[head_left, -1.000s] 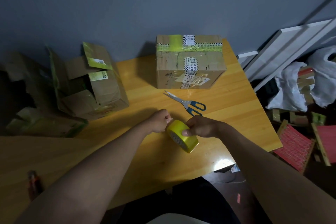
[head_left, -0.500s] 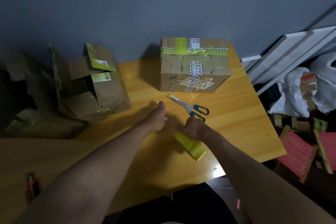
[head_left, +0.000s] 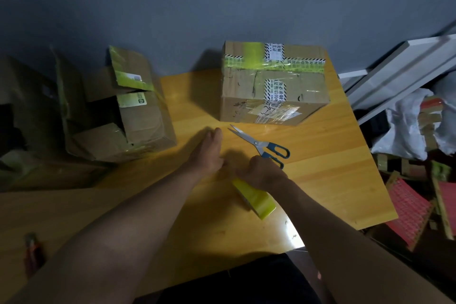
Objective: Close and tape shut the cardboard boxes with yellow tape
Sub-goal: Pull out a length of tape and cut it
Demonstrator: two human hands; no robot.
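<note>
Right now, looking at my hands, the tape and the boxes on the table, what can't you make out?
- Tape roll: its upper part is hidden under the right hand; any loose tape end is not visible.
- Left hand: motion-blurred, so the fingers' grip is unclear.
- Scissors: lower handle loop partly covered by the right hand.
- Open box: inside is dark, contents unreadable.
- Taped box: label print is too small to read.

Grey wall (head_left: 222, 2), wooden table (head_left: 333, 180)

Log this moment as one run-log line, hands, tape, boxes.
right hand: holds yellow tape roll | left hand: beside it, grip unclear | scissors: on table | far box: taped | left box: open
</note>
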